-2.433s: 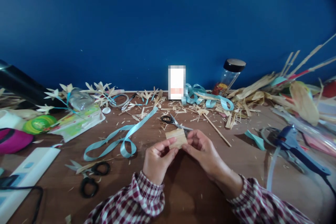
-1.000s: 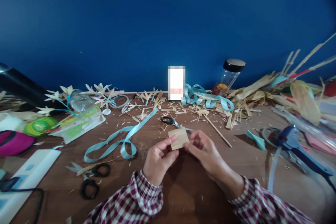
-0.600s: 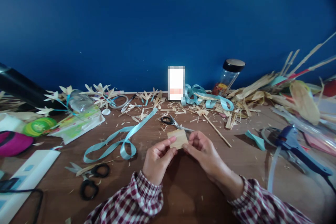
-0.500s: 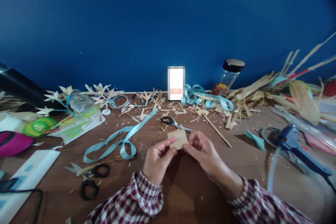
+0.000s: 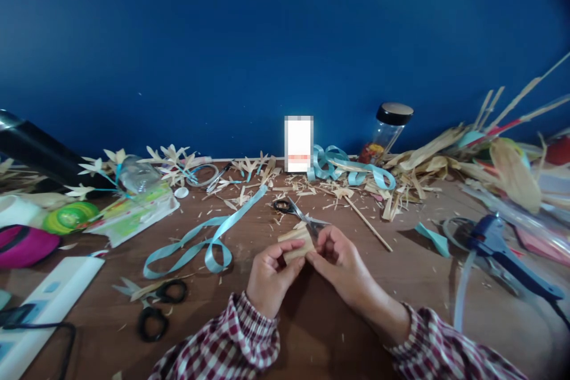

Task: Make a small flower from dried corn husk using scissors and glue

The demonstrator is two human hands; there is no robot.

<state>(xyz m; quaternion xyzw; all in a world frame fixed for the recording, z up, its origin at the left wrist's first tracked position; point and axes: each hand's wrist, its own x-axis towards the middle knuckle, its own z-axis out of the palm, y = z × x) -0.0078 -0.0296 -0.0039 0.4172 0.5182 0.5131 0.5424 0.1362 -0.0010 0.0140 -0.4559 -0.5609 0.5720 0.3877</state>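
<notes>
A small, roughly square piece of pale dried corn husk (image 5: 306,237) is held up over the brown table, its left side now lower. Thumb and fingers of my left hand (image 5: 272,276) pinch it from the left. Closed at its lower right edge is my right hand (image 5: 341,264), thumb and forefinger on the husk. Just beyond lie small black-handled scissors (image 5: 291,208), partly hidden behind the husk and my right fingers. Larger black-handled scissors (image 5: 155,303) rest half spread at the left with a husk strip across the blades.
Light-blue ribbon (image 5: 196,252) curls left of my hands. A blue glue gun (image 5: 503,252) lies at right, a thin stick (image 5: 367,222) nearer. Husk scraps, husk flowers (image 5: 173,160) and a black-lidded jar (image 5: 392,124) line the blue wall. A white power strip (image 5: 66,291) sits at left.
The corn husk piece has turned, its left edge dropping and its upper right corner rising slightly. My left hand has shifted a little right; my right hand stays nearly in place.
</notes>
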